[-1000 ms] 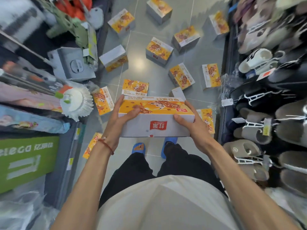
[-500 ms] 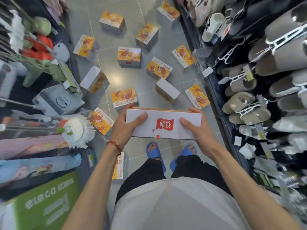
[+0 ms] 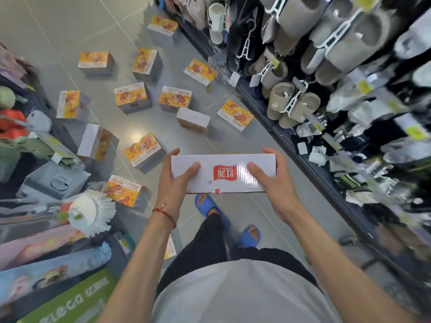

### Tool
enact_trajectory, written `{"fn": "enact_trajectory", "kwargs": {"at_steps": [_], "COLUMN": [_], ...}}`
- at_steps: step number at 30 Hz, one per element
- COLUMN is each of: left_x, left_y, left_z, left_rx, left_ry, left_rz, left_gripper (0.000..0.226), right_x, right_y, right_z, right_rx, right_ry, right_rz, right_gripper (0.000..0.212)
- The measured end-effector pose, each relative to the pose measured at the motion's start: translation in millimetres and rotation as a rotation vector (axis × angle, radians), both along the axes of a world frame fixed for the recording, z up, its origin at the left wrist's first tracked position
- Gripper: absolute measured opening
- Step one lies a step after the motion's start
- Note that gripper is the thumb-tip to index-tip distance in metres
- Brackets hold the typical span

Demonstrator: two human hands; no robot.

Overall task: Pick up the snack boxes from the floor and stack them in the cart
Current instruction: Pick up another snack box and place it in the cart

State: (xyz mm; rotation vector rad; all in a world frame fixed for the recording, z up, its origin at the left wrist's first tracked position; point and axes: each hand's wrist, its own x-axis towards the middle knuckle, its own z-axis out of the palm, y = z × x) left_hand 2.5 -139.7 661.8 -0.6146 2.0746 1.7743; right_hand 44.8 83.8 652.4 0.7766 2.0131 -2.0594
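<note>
while i am holding the box (image 3: 224, 159) out in front of my waist, above my feet, my left grip (image 3: 172, 185) is clasping its left end and my right grip (image 3: 275, 185) is clasping its right end. each thumb is lying across the near white face, and the fingers are wrapping over the far edge.

as i judge it, i am carrying this one to the cart, which is not showing anywhere. the wrap is glinting and is probably slippery, so i am wanting even pressure from both ends and a level box. the floor boxes (image 3: 144, 148) are lying near my feet, and the slipper rack (image 3: 291, 103) is crowding my right side, so short, watched steps are looking safest. setting it down flat, with its long side along a cart wall, should be leaving room for a neat stack.

i cannot tell what the cart is holding. the box in my grips is sealed and is hiding its contents. the ones on the floor (image 3: 46, 31) are all looking closed, some showing the orange face and some lying white side up.
</note>
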Motion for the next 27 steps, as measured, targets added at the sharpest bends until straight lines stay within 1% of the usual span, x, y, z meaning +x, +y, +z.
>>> {"fn": "enact_trajectory", "kwargs": {"at_steps": [5,11,14,18,20,23,27], "left_x": [33.6,49.9,48.8,48.4,53.0,72.7,115.1], "left_y": [43.0,85.1,107.6,137.5,156.3,190.0,237.5], "left_z": [9.0,6.8,7.0,9.9,13.6,19.3,30.1], "left_rx": [0.043,0.014,0.033,0.078,0.081,0.089,0.103], "left_ry": [0.0,-0.018,-0.005,-0.036,-0.05,-0.047,-0.036], "left_rz": [-0.142,-0.362,-0.494,-0.677,-0.785,-0.967,-1.174], "left_gripper": [0.055,0.054,0.051,0.049,0.05,0.05,0.057], "right_x": [65.0,128.4,153.7,189.8,210.2,245.7,296.8], "right_y": [36.8,56.1,57.2,49.6,46.4,43.1,46.4], "right_z": [1.7,8.1,10.4,9.6,11.2,15.8,20.6], "right_rx": [-0.05,-0.053,-0.063,-0.062,-0.059,-0.076,-0.068], "right_ry": [0.004,0.003,0.003,0.01,0.024,0.058,0.07], "right_rz": [-0.173,-0.413,-0.582,-0.83,-0.943,-1.116,-1.334], "right_gripper": [0.047,0.044,0.042,0.052,0.051,0.045,0.045]}}
